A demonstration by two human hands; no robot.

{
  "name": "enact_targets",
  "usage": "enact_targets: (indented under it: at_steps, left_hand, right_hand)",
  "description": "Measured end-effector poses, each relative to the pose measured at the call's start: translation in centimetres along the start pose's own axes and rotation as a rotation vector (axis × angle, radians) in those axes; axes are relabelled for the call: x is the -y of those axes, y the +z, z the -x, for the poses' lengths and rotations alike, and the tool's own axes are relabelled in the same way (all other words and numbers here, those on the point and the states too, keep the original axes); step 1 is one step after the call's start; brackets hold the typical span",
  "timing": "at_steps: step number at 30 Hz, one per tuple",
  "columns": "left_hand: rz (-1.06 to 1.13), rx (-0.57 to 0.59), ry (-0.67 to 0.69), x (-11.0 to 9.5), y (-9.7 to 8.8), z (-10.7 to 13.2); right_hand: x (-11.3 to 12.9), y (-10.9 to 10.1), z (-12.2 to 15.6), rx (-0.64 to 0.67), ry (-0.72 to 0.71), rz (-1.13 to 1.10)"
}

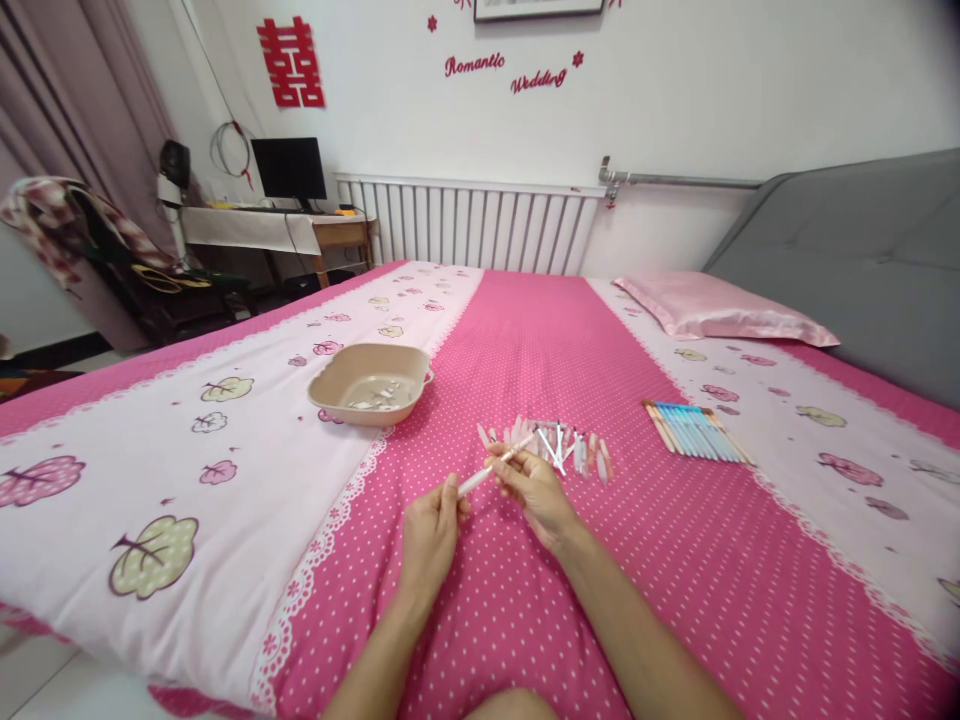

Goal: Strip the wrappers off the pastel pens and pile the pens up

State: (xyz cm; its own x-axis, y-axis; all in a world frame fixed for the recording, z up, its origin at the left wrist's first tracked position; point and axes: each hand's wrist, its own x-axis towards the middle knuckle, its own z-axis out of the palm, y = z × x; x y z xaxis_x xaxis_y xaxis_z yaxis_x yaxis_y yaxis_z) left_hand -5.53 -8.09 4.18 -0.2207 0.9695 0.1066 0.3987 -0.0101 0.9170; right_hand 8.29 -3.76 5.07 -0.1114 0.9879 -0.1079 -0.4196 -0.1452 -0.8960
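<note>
Left hand (433, 525) and right hand (535, 490) grip a white pen (475, 481); a beige basin (337, 376) holds small pale pieces (384, 394).

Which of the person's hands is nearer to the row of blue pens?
The right hand. In the picture, it is to the left of the row of blue pens; the left hand is farther left.

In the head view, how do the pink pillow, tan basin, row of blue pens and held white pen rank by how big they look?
1. Pink pillow and tan basin: too close to rank; the pillow looks wider, but lies farther off.
2. Row of blue pens
3. White pen
</note>
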Motion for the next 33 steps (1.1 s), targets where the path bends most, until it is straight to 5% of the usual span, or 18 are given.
enact_targets:
  at_steps: [12,17,23,33]
  left_hand:
    - [-0.038,-0.099,0.190,-0.1,0.0,0.0]
    - [-0.030,-0.040,0.165,-0.5,-0.1,0.1]
    - [0.096,-0.030,-0.049,-0.1,-0.1,0.0]
    - [0.103,-0.019,-0.062,0.1,-0.2,-0.1]
  right_hand:
    - [-0.2,-0.2,-0.3,-0.019,-0.027,-0.015]
    - [0.2,-0.1,-0.1,-0.013,-0.018,-0.038]
    - [0.3,-0.1,-0.1,0.004,0.008,-0.080]
    - [0.3,-1.2,-0.8,-0.092,-0.058,-0.293]
